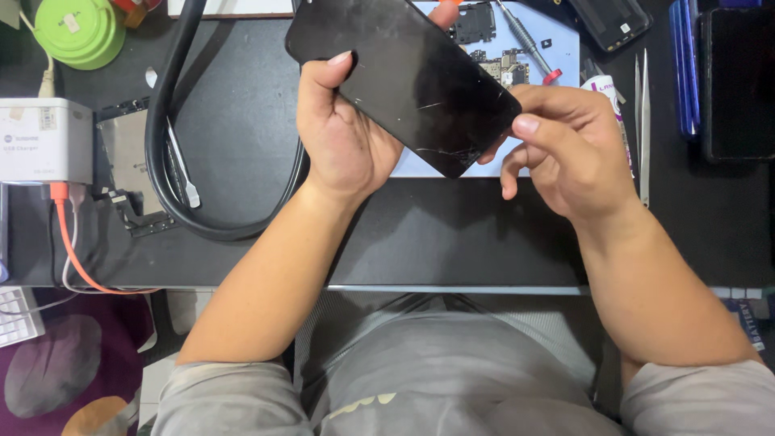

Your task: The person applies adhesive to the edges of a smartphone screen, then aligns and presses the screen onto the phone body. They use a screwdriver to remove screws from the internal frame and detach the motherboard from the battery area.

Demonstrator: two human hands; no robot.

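- Above the dark work mat (452, 234), a flat black glass-fronted phone (404, 77) is held tilted, screen toward the camera, lifted off the surface between both hands.
- The left hand (343, 137) wraps the phone's long edge from behind, thumb pressed on the front glass and fingers closed round the back.
- The right hand (565, 145) pinches the lower corner, thumb on top and curled fingers beneath, closed on the phone at the cracked spot.
- White cracks fan out from that lower corner and thin scratches cross the glass, so the panel looks brittle and sharp there; it is probably safest gripped by the long side edges, away from the fractures.
- The phone appears light, stiff and thin; its glossy face is likely slippery.
- Beneath it lies a pale blue rectangular mat (557, 40) with small dark circuit boards (500, 64) and a red-tipped screwdriver (529, 44).
- Metal tweezers (644, 121) lie just right of the right hand.
- A thick black hose (165, 121) loops over the left of the desk, near a white box-shaped charger (44, 141) with an orange cable (77, 258) and a green round reel (81, 31).
- The surface is crowded, with little bare room beside the hands.
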